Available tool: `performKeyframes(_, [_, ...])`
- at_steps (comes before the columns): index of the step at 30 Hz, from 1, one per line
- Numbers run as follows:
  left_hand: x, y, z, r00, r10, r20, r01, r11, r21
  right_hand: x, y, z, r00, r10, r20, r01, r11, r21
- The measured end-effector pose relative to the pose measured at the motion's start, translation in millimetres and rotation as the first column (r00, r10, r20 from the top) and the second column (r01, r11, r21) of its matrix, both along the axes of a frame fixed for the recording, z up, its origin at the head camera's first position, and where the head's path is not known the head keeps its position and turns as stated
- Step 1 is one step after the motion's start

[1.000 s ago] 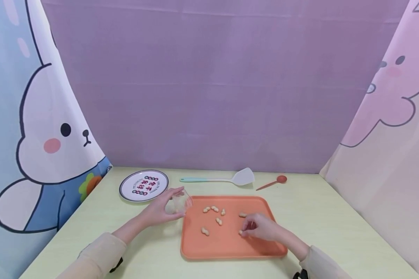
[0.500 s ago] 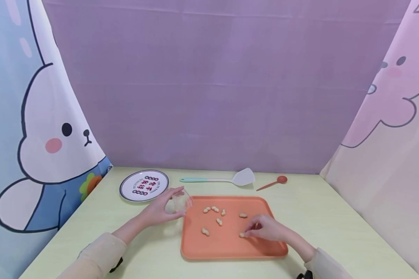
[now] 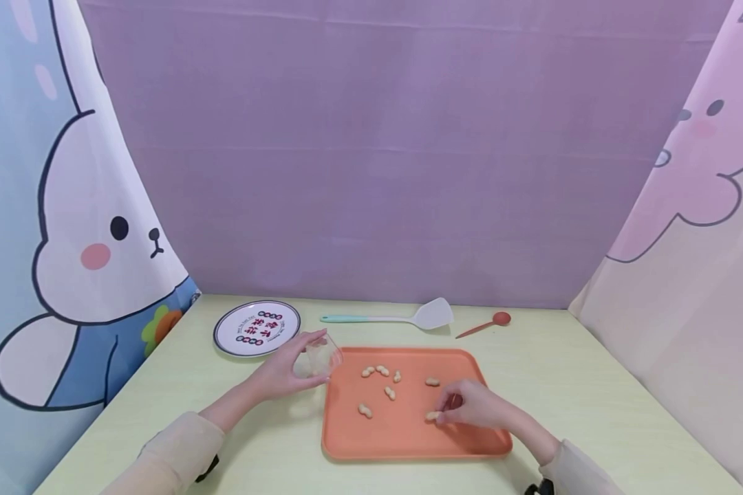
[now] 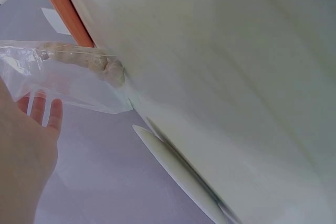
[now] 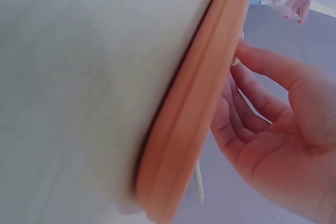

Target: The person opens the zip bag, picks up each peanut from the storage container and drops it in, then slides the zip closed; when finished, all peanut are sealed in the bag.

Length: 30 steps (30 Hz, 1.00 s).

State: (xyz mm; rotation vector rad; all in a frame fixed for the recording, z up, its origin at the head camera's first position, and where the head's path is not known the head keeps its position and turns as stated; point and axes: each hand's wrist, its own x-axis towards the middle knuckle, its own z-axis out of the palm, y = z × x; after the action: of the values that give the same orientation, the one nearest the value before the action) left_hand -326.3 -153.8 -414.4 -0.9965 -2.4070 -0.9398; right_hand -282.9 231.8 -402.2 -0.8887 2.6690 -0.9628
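My left hand grips a clear plastic container at the tray's left edge, thumb and fingers on opposite sides. In the left wrist view several peanuts show through its wall. Over the right part of the orange tray, my right hand pinches a peanut between thumb and fingertips, low at the tray's surface. That peanut is mostly hidden by the fingers in the right wrist view. Other peanuts lie loose on the tray, one just beyond the right hand and one at the left.
Behind the left hand lies a white plate with red characters. A white spatula with a mint handle and a small red spoon lie beyond the tray. A purple cloth hangs at the table's back edge.
The right hand has shifted slightly right and towards me, so the peanut beyond it shows whole. It pinches the same peanut, now a little more visible. The left hand stays with the container.
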Motion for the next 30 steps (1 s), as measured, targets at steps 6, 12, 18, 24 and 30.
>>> performKeyframes(6, [-0.4,-0.1,0.2,1.000,-0.002,0.000,0.002,1.000,0.004,-6.4,-7.1,7.9,0.999,-0.043,-0.001,0.043,0.999,-0.011])
performKeyframes(12, [-0.8,0.1,-0.1,1.000,-0.004,-0.001,0.004,1.000,0.011,-15.0,-24.4,18.1,0.990,-0.038,-0.139,0.032,0.998,-0.045])
performKeyframes(18, [-1.3,-0.1,-0.5,1.000,-0.003,0.007,0.003,1.000,0.012,-21.3,-50.3,31.5,0.986,-0.082,-0.142,0.077,0.996,-0.043])
performKeyframes(24, [-0.8,0.7,-0.3,1.000,-0.006,-0.024,0.007,1.000,0.009,-28.4,-81.5,40.4,0.983,-0.076,-0.166,0.050,0.987,-0.154])
performKeyframes(30, [-1.0,1.4,-1.3,1.000,-0.015,-0.019,0.015,1.000,0.008,-33.2,-116.2,39.8,0.972,-0.088,-0.219,0.036,0.972,-0.232])
